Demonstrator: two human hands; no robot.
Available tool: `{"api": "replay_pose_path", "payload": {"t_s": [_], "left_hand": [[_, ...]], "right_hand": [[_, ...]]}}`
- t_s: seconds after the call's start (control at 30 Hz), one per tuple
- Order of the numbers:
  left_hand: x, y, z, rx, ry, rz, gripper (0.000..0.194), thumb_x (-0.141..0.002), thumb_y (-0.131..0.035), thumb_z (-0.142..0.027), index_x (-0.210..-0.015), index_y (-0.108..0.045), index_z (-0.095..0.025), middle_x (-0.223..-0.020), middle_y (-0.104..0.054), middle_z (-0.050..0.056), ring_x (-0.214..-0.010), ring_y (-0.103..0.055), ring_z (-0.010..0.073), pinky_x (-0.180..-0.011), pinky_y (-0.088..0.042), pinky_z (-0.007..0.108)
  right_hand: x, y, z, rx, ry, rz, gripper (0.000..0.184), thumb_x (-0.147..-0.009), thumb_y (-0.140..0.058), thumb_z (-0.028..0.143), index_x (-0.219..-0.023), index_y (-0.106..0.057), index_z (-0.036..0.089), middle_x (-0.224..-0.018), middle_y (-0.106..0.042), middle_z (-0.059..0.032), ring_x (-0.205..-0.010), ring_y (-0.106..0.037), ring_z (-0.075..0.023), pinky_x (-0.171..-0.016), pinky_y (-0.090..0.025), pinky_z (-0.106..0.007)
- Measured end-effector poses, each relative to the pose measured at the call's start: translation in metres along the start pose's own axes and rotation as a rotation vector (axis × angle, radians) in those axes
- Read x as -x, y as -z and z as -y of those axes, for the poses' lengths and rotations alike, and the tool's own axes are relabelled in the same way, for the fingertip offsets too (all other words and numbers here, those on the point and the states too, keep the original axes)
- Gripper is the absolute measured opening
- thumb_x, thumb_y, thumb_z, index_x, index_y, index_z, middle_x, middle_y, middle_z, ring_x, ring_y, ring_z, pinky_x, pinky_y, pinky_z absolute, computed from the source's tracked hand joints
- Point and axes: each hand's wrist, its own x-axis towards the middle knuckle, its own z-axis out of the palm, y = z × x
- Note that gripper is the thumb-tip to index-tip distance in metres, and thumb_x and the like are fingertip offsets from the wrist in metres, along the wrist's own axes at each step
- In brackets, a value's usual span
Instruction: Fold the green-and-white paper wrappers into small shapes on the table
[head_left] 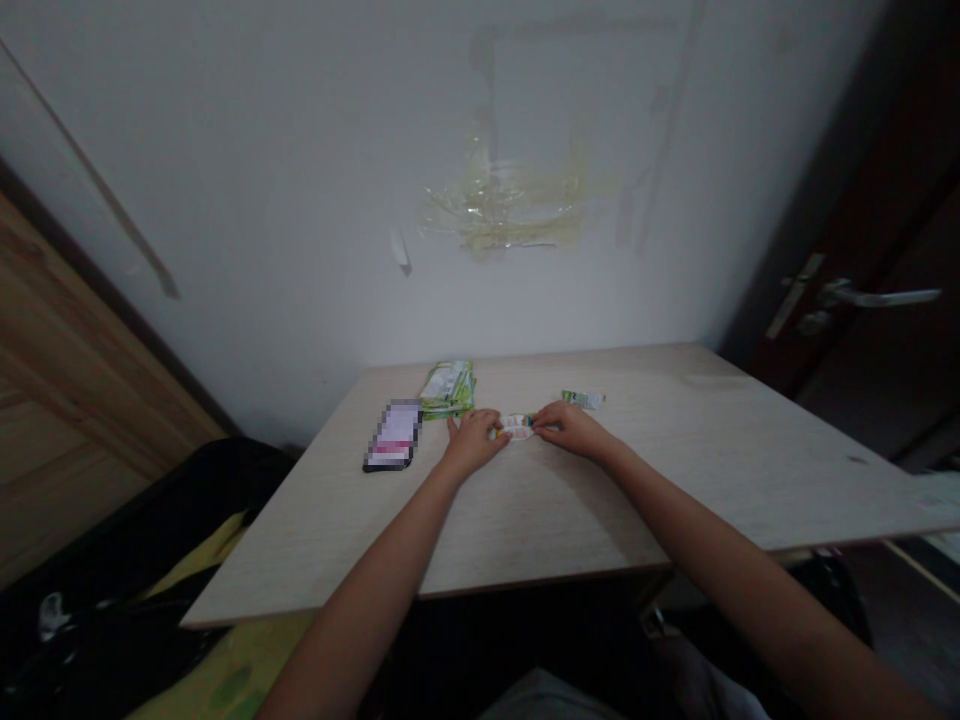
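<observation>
A small, flat, white printed packet [516,428] with yellow and blue-green edges lies between my hands, low over the tabletop. My left hand [472,440] has its thumb and fingers closed on the packet's left end. At the right end, the fingertips of my right hand [574,428] pinch its corner. The print is too small to read. Just beyond my left hand lies a stack of green and white packets [448,385]. Past my right hand is a small green and white sachet [585,400], lying flat.
A phone [394,435] with a blurred-out screen lies left of my left hand on the pale wooden table [517,540]. Behind the table rises a wall [300,200] with old tape [517,210]. A dark door with a metal handle [885,297] stands at the right.
</observation>
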Motion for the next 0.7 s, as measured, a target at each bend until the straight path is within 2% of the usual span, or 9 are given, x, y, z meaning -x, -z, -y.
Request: {"api": "replay_pose_path", "payload": {"t_s": [0.13,0.27,0.43,0.6,0.7], "left_hand": [[0.001,0.002,-0.007,-0.032,0.047,0.020,0.035,-0.085,-0.065,-0.051,-0.110,-0.067,-0.026,-0.127,-0.067,0.007,-0.127,-0.051,0.0306,-0.115,-0.021,0.063],[0.002,0.004,-0.013,-0.058,0.056,0.017,0.036,-0.084,-0.066,-0.053,-0.108,-0.066,-0.025,-0.125,-0.067,0.008,-0.126,-0.051,0.0327,-0.113,-0.019,0.069],[0.003,0.004,-0.014,-0.059,0.059,0.038,0.037,-0.085,-0.065,-0.053,-0.114,-0.067,-0.029,-0.131,-0.063,0.007,-0.129,-0.047,0.0342,-0.111,-0.015,0.074],[0.003,0.003,-0.014,-0.080,0.047,0.054,0.040,-0.086,-0.063,-0.054,-0.121,-0.067,-0.035,-0.135,-0.061,0.006,-0.130,-0.046,0.0340,-0.111,-0.015,0.074],[0.003,0.003,-0.014,-0.068,0.054,0.059,0.040,-0.086,-0.063,-0.055,-0.121,-0.067,-0.035,-0.135,-0.061,0.006,-0.130,-0.046,0.0343,-0.111,-0.016,0.074]], "right_hand": [[-0.002,-0.001,0.001,0.028,-0.023,0.002,0.022,-0.093,-0.061,0.031,-0.097,-0.079,0.020,-0.098,-0.078,-0.0091,-0.096,-0.069,-0.0238,-0.091,-0.050,-0.033],[-0.004,0.004,-0.001,0.085,0.065,0.061,0.018,-0.091,-0.065,0.031,-0.094,-0.079,0.021,-0.097,-0.078,-0.0085,-0.094,-0.069,-0.0230,-0.093,-0.047,-0.034],[-0.001,0.009,0.006,0.194,0.165,0.073,0.016,-0.091,-0.062,0.025,-0.092,-0.078,0.022,-0.093,-0.077,-0.0079,-0.092,-0.068,-0.0229,-0.099,-0.043,-0.039],[-0.001,0.003,0.009,0.265,0.175,0.069,0.016,-0.084,-0.064,0.017,-0.094,-0.076,0.021,-0.096,-0.076,-0.0078,-0.093,-0.067,-0.0228,-0.111,-0.034,-0.047],[-0.004,-0.002,0.008,0.295,0.155,0.038,0.017,-0.083,-0.063,0.014,-0.093,-0.076,0.020,-0.092,-0.075,-0.0084,-0.091,-0.066,-0.0226,-0.112,-0.034,-0.047]]}}
